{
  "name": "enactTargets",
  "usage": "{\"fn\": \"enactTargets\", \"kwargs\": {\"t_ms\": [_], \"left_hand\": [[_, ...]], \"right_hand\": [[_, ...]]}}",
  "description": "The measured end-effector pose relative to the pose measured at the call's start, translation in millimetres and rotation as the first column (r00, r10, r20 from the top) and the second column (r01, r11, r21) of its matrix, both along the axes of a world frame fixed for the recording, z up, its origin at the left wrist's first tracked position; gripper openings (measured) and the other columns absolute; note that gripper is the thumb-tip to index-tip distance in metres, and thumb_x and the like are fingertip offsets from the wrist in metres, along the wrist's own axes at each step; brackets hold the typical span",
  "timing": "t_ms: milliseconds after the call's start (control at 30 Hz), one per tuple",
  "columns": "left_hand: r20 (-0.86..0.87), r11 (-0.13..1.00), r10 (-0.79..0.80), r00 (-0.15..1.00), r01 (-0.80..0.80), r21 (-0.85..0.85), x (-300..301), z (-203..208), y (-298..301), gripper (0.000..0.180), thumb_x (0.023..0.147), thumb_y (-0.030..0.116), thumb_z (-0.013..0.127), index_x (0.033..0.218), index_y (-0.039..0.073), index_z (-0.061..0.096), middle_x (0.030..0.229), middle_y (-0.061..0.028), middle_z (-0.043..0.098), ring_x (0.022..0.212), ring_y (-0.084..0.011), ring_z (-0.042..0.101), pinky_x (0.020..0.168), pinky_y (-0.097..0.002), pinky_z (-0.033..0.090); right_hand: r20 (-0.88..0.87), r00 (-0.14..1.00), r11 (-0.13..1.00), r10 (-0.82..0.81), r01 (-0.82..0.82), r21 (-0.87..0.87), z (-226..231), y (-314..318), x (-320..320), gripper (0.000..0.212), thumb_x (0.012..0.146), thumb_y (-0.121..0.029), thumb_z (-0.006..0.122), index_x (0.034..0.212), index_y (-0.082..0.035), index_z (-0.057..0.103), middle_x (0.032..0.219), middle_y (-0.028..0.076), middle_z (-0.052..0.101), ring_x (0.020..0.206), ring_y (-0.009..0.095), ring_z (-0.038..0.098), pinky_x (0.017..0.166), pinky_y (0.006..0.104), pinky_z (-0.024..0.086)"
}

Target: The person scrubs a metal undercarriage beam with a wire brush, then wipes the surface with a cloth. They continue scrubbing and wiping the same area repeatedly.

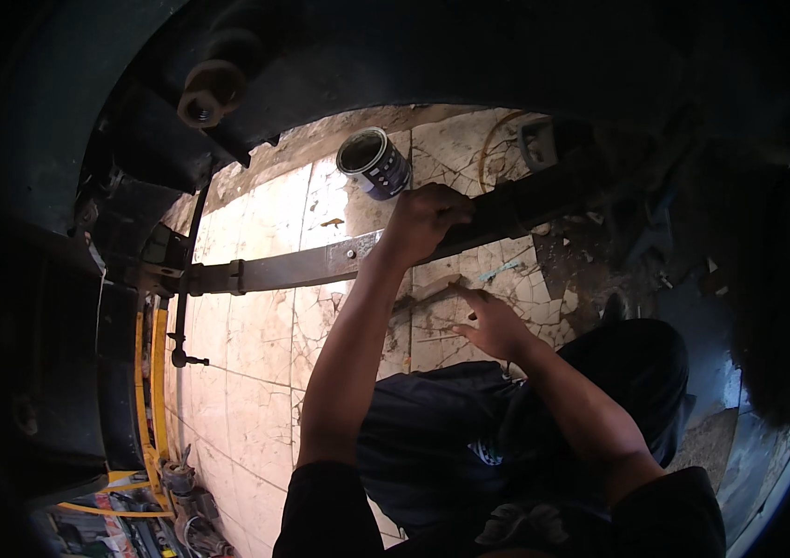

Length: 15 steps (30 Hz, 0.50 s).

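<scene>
A long dark metal bar (pixel 293 269), like a vehicle's leaf spring, crosses in front of me. My left hand (pixel 425 221) is at its upper side, fingers curled in; what they hold, if anything, is hidden. Below the bar, my right hand (pixel 499 329) has its thumb and index finger apart. The index finger comes close to the end of a flat brownish strip (pixel 430 292) low over the floor; I cannot tell whether they touch. Just beyond my left hand stands an open paint can (pixel 376 167) with a dark label.
Dark vehicle bodywork (pixel 395 60) arches overhead, with a large nut (pixel 201 107) protruding at upper left. A thin rod (pixel 188 279) hangs at the left. Yellow tubing (pixel 155 381) and tools lie at lower left. Cracked tiles (pixel 246 344) cover the floor. Debris lies to the right.
</scene>
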<state>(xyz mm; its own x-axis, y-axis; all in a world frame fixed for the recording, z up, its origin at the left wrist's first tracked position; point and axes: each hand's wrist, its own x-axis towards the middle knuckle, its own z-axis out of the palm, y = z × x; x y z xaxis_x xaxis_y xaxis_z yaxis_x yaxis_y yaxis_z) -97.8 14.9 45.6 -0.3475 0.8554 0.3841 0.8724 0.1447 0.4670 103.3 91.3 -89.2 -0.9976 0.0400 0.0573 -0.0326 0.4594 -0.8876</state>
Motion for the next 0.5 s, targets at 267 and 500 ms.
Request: {"fn": "enactTargets", "kwargs": {"t_ms": [267,500], "left_hand": [[0.152,0.928,0.324,0.934,-0.283,-0.241,-21,2,-127,0.014,0.092,0.012,0.076,0.104,0.005,0.081,0.103,-0.0115,0.077,0.095,-0.0240,0.074,0.087,-0.0372,0.059],[0.147,0.993,0.116,0.982,-0.114,-0.024,-13,-12,-50,0.013,0.089,0.010,0.078,0.100,0.004,0.080,0.097,-0.0117,0.077,0.089,-0.0275,0.075,0.082,-0.0382,0.059]], "right_hand": [[0.025,0.999,0.997,-0.021,0.023,-0.070,7,5,1,0.081,0.093,-0.025,0.079,0.161,-0.013,0.038,0.138,0.030,0.060,0.118,0.044,0.066,0.100,0.0522,0.054],[-0.019,1.000,0.999,0.001,-0.001,0.035,-10,-13,-1,0.080,0.094,-0.023,0.078,0.163,-0.015,0.038,0.136,0.027,0.062,0.109,0.040,0.070,0.096,0.0474,0.057]]}}
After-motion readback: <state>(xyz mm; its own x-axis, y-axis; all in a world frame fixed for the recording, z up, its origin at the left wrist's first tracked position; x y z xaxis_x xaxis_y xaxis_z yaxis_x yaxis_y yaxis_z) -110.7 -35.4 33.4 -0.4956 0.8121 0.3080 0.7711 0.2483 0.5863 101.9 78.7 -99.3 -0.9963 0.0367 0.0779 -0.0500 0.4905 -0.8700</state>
